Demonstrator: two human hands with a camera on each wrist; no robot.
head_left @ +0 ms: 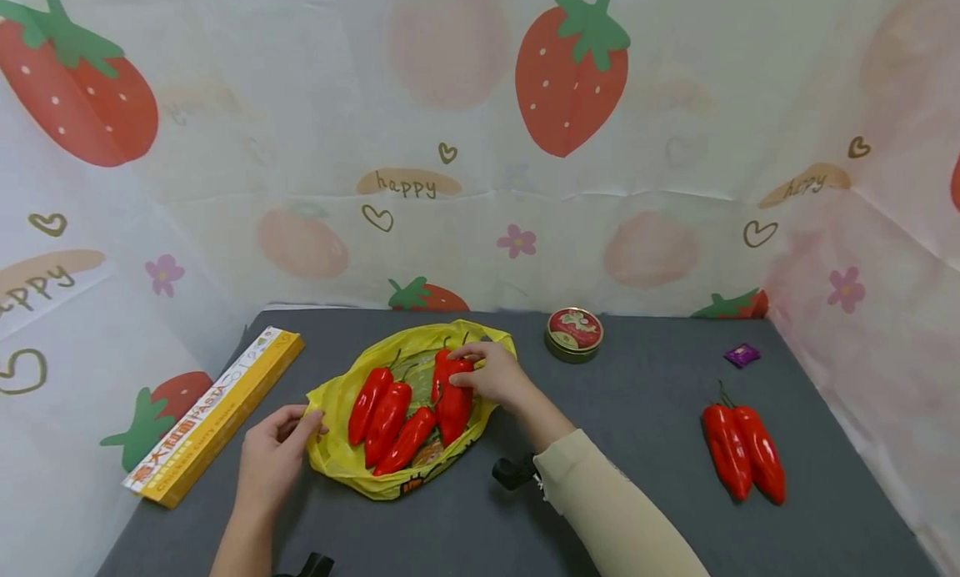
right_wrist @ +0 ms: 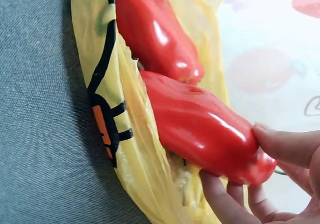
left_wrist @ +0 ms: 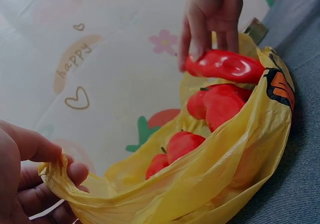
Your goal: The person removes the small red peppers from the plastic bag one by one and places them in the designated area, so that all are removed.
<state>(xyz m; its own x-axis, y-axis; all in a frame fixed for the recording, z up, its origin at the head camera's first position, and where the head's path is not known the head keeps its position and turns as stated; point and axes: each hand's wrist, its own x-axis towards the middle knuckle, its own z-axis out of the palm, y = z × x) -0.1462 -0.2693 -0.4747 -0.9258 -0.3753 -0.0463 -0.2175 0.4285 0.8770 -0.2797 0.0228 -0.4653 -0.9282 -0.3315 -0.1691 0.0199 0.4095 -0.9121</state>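
A yellow plastic bag lies open on the grey tabletop with several red peppers inside. My left hand pinches the bag's left rim between thumb and fingers; the left wrist view shows the bunched edge in that pinch. Over the bag's right side, my right hand grips one red pepper near its stem end. That pepper's lower end still lies within the bag, beside another pepper. Printed black and orange marks show on the bag's near side.
Two red peppers lie together at the right. Behind them is a small purple packet. A round red-lidded tin stands at the back. Along the left edge lies a long yellow-and-white box. A strawberry-print cloth hangs behind.
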